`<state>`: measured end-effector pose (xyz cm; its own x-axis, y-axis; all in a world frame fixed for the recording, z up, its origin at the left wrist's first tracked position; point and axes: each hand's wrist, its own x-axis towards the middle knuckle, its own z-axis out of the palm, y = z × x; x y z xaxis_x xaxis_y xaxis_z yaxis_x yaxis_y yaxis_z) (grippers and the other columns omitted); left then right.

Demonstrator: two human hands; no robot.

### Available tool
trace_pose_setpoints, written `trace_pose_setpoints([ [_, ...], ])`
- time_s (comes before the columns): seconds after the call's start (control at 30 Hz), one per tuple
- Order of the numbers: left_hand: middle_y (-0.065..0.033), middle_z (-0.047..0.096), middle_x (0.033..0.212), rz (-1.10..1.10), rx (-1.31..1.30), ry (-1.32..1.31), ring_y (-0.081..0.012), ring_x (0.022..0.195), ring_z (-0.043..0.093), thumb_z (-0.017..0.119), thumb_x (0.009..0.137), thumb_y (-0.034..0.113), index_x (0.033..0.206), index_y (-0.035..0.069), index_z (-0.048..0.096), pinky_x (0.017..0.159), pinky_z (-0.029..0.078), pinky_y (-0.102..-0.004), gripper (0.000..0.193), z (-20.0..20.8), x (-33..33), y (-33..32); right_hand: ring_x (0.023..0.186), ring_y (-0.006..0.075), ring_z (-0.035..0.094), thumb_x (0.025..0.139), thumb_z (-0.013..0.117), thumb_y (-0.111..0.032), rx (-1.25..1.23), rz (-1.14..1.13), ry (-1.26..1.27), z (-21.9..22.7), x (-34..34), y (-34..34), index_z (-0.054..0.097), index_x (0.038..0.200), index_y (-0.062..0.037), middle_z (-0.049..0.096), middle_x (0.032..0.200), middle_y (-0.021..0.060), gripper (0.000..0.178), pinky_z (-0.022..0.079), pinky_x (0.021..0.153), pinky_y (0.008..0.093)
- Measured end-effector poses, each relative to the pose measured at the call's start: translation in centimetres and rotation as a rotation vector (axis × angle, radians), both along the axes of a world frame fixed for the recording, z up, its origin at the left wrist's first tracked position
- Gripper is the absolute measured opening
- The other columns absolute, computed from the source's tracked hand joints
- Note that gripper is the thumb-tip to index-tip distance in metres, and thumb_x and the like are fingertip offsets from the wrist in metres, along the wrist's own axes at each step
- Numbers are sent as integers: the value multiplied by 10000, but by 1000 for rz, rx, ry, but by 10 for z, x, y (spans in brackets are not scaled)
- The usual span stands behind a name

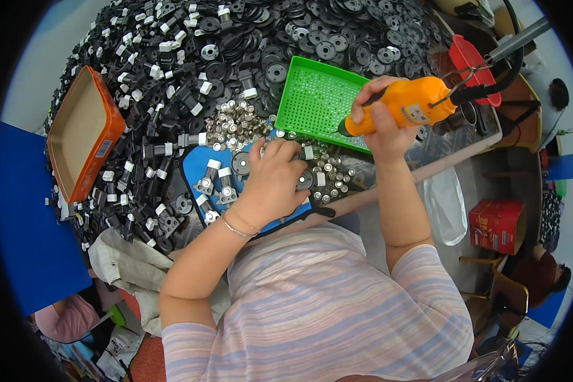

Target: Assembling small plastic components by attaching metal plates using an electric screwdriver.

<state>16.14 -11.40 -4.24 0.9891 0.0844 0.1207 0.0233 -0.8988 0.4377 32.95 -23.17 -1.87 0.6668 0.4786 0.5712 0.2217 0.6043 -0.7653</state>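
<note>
My right hand point(388, 124) is wrapped round an orange electric screwdriver point(420, 102), its dark tip pointing left over the green perforated tray point(325, 95). My left hand point(270, 178) is low over a blue mat point(194, 162), fingers bent downward; what its fingertips pinch, if anything, is hidden. A black disc point(305, 180) lies between its index finger and thumb. Beside its other side is a second disc point(240, 163). Several black parts with white ends, such as one bracket piece point(226, 186), lie on the mat. Small metal pieces point(239, 124) are heaped at the mat's far edge.
A large pile of black discs and white-ended parts point(191, 57) covers the far table. An orange-rimmed tray point(83, 134) leans at left. A red tray point(468, 67) is at far right, near a metal arm point(519, 39) and black cable. A red carton point(496, 226) stands on the floor.
</note>
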Motion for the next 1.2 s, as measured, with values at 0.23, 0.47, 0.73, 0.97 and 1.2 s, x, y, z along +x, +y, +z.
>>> trace_pose_setpoints([
  [0.23,-77,525,1230,-3,22,4,-265,1218,413,811,581,275,939,96,711,1055,205,-499,413,-3,1,2,634,203,564,827,617,-53,9,46,30,-4,1,0,495,1019,21,556,859,157,239,486,587,281],
  [0.47,-62,494,1312,-1,18,-37,-268,1272,375,827,564,274,955,109,715,1052,201,-515,439,-6,-3,3,629,209,553,863,622,-207,138,120,-37,23,-5,-11,480,1048,-3,531,878,154,310,479,586,313],
  [0.73,-73,522,1257,-10,-22,-41,-248,1259,385,825,569,266,946,111,720,1049,206,-551,420,-11,-3,5,745,175,580,772,704,-86,-11,240,57,24,-49,-12,530,993,22,581,849,122,301,479,630,271],
  [0.97,-59,535,1231,-11,-19,-52,-244,1247,397,824,571,262,939,111,718,1046,208,-550,412,-11,-2,5,773,173,593,769,690,-24,-46,294,34,13,-52,-11,517,1037,10,567,936,116,320,480,665,274],
  [1.2,-56,539,1219,-15,-27,-61,-243,1243,401,824,571,252,928,110,717,1041,211,-552,398,-12,-2,5,594,170,569,825,706,-237,-77,183,39,11,-57,-7,488,989,-16,557,838,146,351,489,531,248],
])
